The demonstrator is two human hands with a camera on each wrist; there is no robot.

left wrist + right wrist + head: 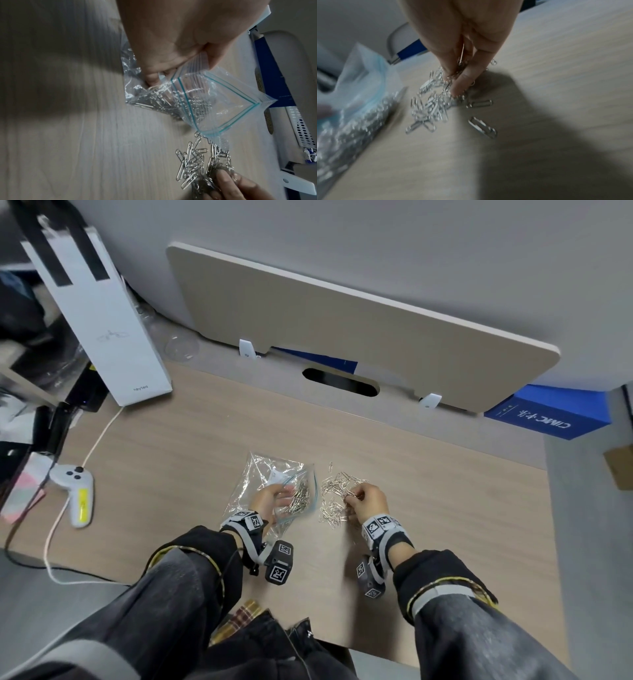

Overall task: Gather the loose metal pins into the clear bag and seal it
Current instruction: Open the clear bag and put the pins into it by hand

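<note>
A clear zip bag (274,487) with a blue-green seal strip lies on the wooden desk (171,460), its mouth gaping and many metal pins inside. My left hand (270,499) pinches the bag's mouth edge (190,65) and holds it apart. Just right of the bag lies a heap of loose metal pins (337,494), which look like paper clips (192,162). My right hand (368,499) sits on the heap's right side, its fingertips (460,83) pinching a cluster of pins (433,108). The bag (351,111) shows blurred at the left of the right wrist view.
A white game controller (75,491) with a cable lies at the desk's left. A tall white carton (99,313) stands at the back left. A beige divider panel (342,326) runs along the back, with a blue box (548,416) at the right.
</note>
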